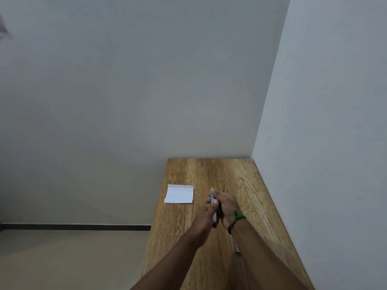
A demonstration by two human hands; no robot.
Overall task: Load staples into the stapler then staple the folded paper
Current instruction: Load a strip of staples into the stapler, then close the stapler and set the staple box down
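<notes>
A small grey stapler [213,208] is held above the middle of the wooden table [236,178], mostly hidden between my hands. My left hand [204,216] grips its left side and my right hand [227,206] closes over its right side and top. Whether the stapler is opened up cannot be seen. The folded white paper [179,194] lies flat near the table's left edge, to the left of my hands and apart from them. A short silvery strip, likely staples [237,248], lies on the table under my right forearm.
The table stands in a corner, with walls behind it [125,91] and along its right side [335,122]. Its left edge drops to a beige floor [73,258]. A green cord bracelet [237,218] is around my right wrist.
</notes>
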